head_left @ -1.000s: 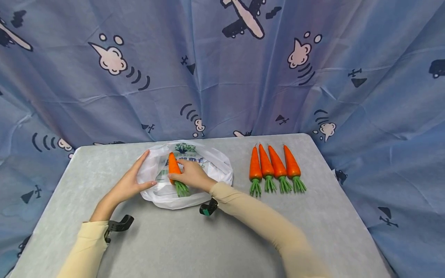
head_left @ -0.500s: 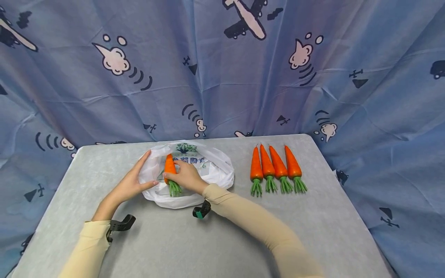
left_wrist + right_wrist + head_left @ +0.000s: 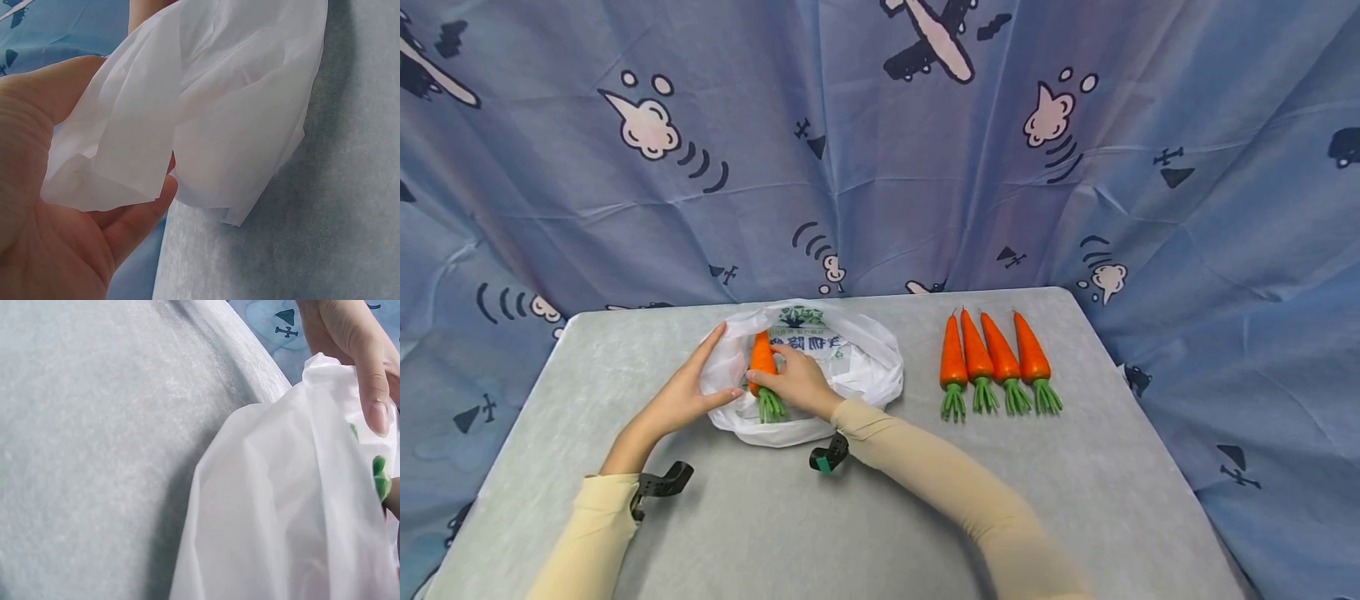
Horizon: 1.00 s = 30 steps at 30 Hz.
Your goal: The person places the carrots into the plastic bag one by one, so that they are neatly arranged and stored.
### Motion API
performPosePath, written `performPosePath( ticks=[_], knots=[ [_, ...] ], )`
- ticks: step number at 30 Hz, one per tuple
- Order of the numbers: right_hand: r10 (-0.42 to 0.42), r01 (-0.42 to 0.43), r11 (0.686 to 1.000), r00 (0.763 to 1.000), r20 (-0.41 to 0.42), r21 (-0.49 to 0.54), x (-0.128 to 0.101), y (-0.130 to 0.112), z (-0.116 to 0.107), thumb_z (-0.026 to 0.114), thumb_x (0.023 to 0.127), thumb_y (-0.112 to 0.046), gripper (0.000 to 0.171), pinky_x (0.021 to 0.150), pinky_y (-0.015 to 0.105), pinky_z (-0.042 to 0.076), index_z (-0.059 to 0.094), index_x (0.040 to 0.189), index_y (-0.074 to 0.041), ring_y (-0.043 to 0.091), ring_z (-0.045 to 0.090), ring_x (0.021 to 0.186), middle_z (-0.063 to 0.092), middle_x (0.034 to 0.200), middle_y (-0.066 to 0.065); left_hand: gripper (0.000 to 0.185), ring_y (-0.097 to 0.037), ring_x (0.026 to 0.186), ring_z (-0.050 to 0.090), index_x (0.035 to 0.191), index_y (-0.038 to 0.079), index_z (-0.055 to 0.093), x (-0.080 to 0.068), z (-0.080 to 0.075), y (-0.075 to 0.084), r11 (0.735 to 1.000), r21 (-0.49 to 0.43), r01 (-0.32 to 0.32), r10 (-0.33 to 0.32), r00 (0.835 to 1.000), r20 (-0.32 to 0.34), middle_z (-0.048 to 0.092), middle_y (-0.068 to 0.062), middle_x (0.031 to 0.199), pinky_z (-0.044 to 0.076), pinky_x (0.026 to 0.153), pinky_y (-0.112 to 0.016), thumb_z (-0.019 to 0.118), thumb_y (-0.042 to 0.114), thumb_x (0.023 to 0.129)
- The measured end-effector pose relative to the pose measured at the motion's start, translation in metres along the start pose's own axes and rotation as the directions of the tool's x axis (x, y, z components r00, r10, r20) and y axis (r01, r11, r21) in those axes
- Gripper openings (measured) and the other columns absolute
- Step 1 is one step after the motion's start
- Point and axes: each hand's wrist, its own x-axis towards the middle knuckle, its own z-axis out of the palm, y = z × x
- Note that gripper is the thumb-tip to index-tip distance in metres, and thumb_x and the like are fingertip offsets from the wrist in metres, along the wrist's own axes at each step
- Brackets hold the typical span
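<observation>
A white plastic bag (image 3: 874, 360) with green and blue print lies with its mouth spread wide. My left hand (image 3: 679, 402) props the bag's left rim, thumb and fingers straight and far apart. The left wrist view shows the bag's thin film (image 3: 137, 125) draped between that thumb and the fingers. Inside the mouth, my right hand (image 3: 801, 382) pinches an orange carrot (image 3: 762, 360) between thumb and fingers, its tip pointing away and its green stalks towards me. In the right wrist view the bag covers most of the carrot; only green stalks (image 3: 380, 478) show near the left thumb.
Several more carrots (image 3: 977, 354) lie side by side on the grey table (image 3: 865, 533), right of the bag, stalks towards me. A blue patterned curtain (image 3: 880, 150) hangs behind the table's far edge. Both wrists wear black camera mounts (image 3: 666, 481).
My right hand has shifted left within the bag's mouth, carrying the carrot closer to the left thumb. The left hand keeps its place at the rim, and the other carrots have not moved.
</observation>
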Motion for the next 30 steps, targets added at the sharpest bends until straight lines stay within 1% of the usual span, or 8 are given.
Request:
performPosePath(
  ticks=[3,6,13,17,22,26,30],
  knots=[
    [0.007,-0.006,1.000,1.000,-0.005,0.011,0.001,0.001,0.003,0.066,0.089,-0.053,0.070,0.051,0.020,0.037,0.051,0.143,-0.010,0.008,0.050,0.058,0.058,0.071,-0.003,0.106,-0.051,0.148,0.019,0.161,0.026,0.003,0.000,0.000,0.000,1.000,-0.008,-0.003,0.003,1.000,-0.001,0.009,-0.020,0.167,0.025,0.113,-0.072,0.077,0.021,0.086],
    [0.025,-0.025,0.999,1.000,-0.002,0.048,0.002,0.001,0.004,0.068,0.088,-0.051,0.069,0.051,0.019,0.036,0.052,0.141,-0.011,0.007,0.048,0.057,0.054,0.070,-0.004,0.106,-0.052,0.148,0.020,0.161,0.026,0.003,0.000,0.001,0.000,1.000,-0.008,-0.005,0.005,1.000,0.000,0.009,-0.021,0.167,0.025,0.113,-0.072,0.077,0.020,0.086],
    [0.068,-0.073,0.981,0.997,0.033,0.180,0.003,0.002,0.005,0.070,0.088,-0.048,0.069,0.054,0.018,0.038,0.051,0.142,-0.010,0.007,0.052,0.061,0.059,0.074,-0.003,0.105,-0.053,0.147,0.020,0.161,0.024,0.003,-0.001,-0.001,0.003,1.000,-0.006,0.005,-0.005,1.000,0.001,0.009,-0.022,0.166,0.025,0.112,-0.073,0.077,0.020,0.087],
    [0.087,-0.097,0.971,0.995,0.052,0.220,0.005,0.003,0.008,0.070,0.088,-0.045,0.069,0.053,0.018,0.038,0.050,0.144,-0.010,0.007,0.052,0.060,0.058,0.072,-0.004,0.105,-0.054,0.147,0.020,0.161,0.026,0.003,-0.002,-0.001,0.004,1.000,-0.006,0.012,-0.012,1.000,-0.001,0.009,-0.023,0.166,0.025,0.112,-0.074,0.077,0.021,0.087],
    [0.100,-0.112,0.969,0.993,0.066,0.221,0.005,0.003,0.009,0.071,0.088,-0.046,0.072,0.054,0.018,0.038,0.047,0.147,-0.012,0.008,0.053,0.061,0.057,0.070,-0.004,0.105,-0.055,0.146,0.020,0.161,0.026,0.002,-0.001,0.000,0.002,1.000,0.000,0.011,-0.011,1.000,-0.004,0.009,-0.023,0.166,0.025,0.111,-0.074,0.076,0.022,0.087],
    [0.088,-0.102,0.971,0.993,0.072,0.215,0.007,0.004,0.010,0.071,0.088,-0.046,0.074,0.053,0.018,0.037,0.044,0.149,-0.014,0.007,0.051,0.060,0.055,0.068,-0.005,0.105,-0.053,0.147,0.020,0.161,0.028,0.001,-0.001,-0.001,0.000,1.000,-0.002,0.015,-0.016,1.000,-0.004,0.008,-0.021,0.167,0.025,0.112,-0.073,0.076,0.021,0.087],
    [0.075,-0.087,0.975,0.995,0.070,0.205,0.008,0.005,0.012,0.071,0.087,-0.048,0.077,0.052,0.018,0.036,0.043,0.150,-0.014,0.006,0.049,0.059,0.053,0.067,-0.006,0.105,-0.053,0.147,0.021,0.161,0.027,0.001,-0.002,-0.002,0.001,1.000,-0.002,0.010,-0.010,1.000,-0.004,0.008,-0.022,0.166,0.026,0.112,-0.073,0.076,0.021,0.087]
  ],
)
